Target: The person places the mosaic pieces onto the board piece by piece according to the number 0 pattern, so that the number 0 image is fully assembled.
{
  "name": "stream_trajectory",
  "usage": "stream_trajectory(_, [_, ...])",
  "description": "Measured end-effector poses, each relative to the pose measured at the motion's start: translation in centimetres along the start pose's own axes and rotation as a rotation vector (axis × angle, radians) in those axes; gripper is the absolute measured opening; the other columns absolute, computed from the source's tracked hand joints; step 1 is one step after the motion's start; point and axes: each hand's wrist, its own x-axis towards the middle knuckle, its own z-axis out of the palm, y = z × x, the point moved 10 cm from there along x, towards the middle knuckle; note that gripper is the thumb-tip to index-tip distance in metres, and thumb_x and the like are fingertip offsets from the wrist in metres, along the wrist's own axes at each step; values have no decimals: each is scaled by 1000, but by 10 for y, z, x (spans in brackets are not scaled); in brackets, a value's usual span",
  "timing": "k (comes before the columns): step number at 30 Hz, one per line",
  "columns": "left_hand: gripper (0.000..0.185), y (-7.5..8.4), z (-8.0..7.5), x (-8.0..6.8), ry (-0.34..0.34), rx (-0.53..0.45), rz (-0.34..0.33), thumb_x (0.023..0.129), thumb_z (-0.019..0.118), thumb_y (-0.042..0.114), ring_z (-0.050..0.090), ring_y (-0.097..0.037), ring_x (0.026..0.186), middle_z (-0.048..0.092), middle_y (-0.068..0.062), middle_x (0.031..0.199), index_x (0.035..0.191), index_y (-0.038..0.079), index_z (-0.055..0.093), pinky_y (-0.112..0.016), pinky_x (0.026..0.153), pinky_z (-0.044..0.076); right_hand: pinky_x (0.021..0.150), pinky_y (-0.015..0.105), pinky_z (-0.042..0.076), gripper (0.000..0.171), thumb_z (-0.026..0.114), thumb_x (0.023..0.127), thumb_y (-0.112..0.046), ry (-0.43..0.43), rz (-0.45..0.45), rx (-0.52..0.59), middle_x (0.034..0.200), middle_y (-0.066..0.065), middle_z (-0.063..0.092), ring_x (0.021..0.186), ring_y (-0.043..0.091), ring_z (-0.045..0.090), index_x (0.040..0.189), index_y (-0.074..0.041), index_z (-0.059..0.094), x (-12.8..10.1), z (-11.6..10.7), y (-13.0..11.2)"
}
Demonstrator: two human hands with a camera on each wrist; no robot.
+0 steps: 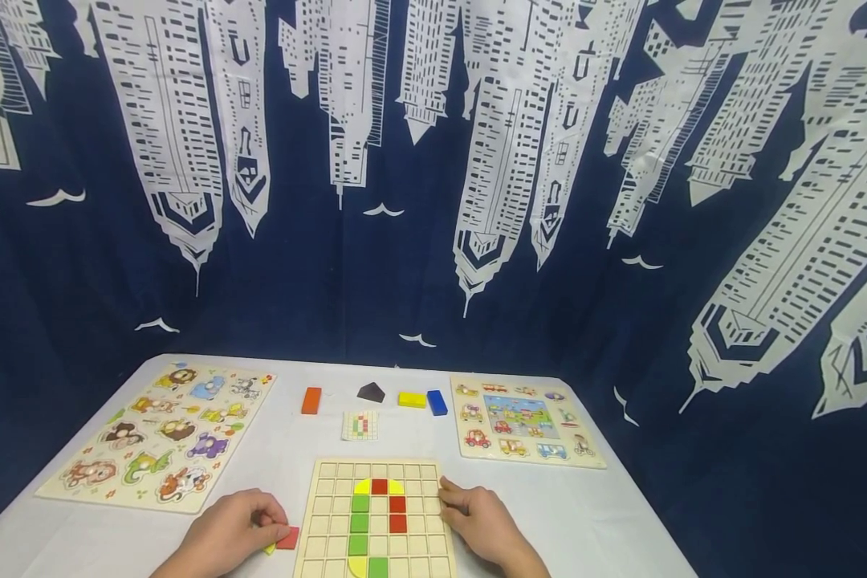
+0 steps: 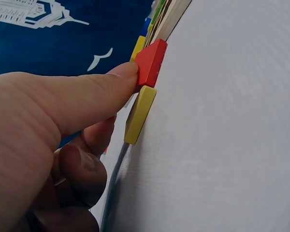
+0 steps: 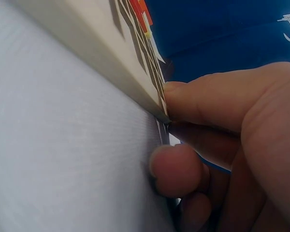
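A wooden grid board [image 1: 332, 522] lies at the table's near edge, with green, red and yellow tiles set in its cells. Just left of it a red tile [image 1: 287, 537] lies beside a yellow tile [image 1: 270, 549]. My left hand [image 1: 274, 531] pinches the red tile. In the left wrist view the thumb tip [image 2: 128, 75] presses the red tile [image 2: 150, 63], with the yellow tile [image 2: 139, 113] right under it. My right hand [image 1: 451, 502] holds the board's right edge. Up close, one finger [image 3: 193, 101] lies on the board's rim [image 3: 96, 53] and the others curl on the cloth.
An animal puzzle board [image 1: 162, 433] lies at the left and a vehicle puzzle board [image 1: 523, 421] at the right. Between them sit an orange block [image 1: 311, 400], a dark triangular block [image 1: 371, 392], a yellow block [image 1: 412, 399], a blue block [image 1: 437, 402] and a small pattern card [image 1: 360, 425].
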Motion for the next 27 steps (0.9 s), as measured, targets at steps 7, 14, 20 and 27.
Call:
stream_trajectory(7, [23, 0, 0, 0, 7, -14, -21, 82, 85, 41, 52, -11, 70, 58, 9, 72, 75, 27, 69, -28, 65, 37, 47, 28, 47, 36, 71, 97, -20, 2, -2, 2, 148, 14, 56, 89, 25, 72, 128, -3, 70, 0, 0, -1])
stream_trajectory(14, [19, 0, -3, -1, 21, -42, -21, 84, 84, 36, 51, -11, 67, 58, 8, 71, 77, 25, 69, -26, 62, 38, 48, 28, 47, 36, 72, 95, -19, 3, -9, -12, 147, 13, 57, 98, 19, 72, 128, -3, 70, -1, 0, -2])
stream_trajectory(20, [18, 7, -4, 1, 61, -82, -30, 83, 83, 39, 50, -11, 66, 58, 7, 72, 80, 27, 70, -26, 61, 38, 47, 28, 48, 37, 73, 95, -19, -1, 0, -21, 147, 13, 57, 93, 20, 72, 128, -4, 71, 1, 0, 1])
stream_trajectory(27, [20, 41, 16, 1, 6, -135, 10, 83, 83, 45, 50, -13, 71, 58, 8, 75, 79, 29, 72, -29, 62, 36, 43, 29, 47, 37, 72, 95, -18, -11, 1, -1, 148, 14, 56, 76, 7, 65, 128, -3, 70, 1, 1, 1])
